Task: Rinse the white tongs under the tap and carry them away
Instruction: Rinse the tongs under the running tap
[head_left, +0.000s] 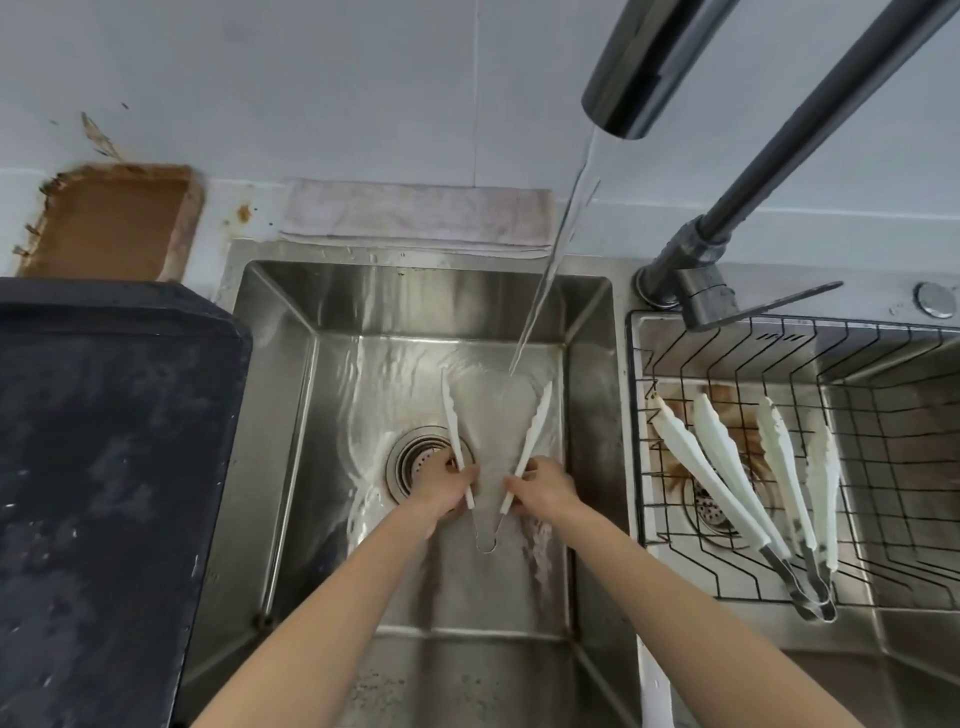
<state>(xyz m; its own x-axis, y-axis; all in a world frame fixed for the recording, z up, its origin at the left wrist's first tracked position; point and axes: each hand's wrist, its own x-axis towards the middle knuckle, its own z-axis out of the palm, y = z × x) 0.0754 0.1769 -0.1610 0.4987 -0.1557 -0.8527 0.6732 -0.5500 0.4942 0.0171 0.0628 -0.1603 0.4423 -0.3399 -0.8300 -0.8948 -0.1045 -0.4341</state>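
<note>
Two bare hands hold one pair of white plastic tongs with a steel hinge end (535, 431) spread wide over the floor of the rectangular stainless-steel sink basin (280, 332). The left hand (441, 486) curls its fingers and thumb round the left arm of the tongs, just beyond the round steel drain strainer (415, 460), which lies partly under that hand. The right hand (545, 488) pinches the right arm in the same manner. The white tips point away from the fingers; the steel hinge sits nearer the wrists, between the two forearms. A stream of water (550, 260) from the dark metal tap spout (639, 67) lands just past the fingertips, between the two tong tips. Well to the right of the right hand, two further pairs of white tongs (727, 467) lie in a black wire basket (883, 374).
</note>
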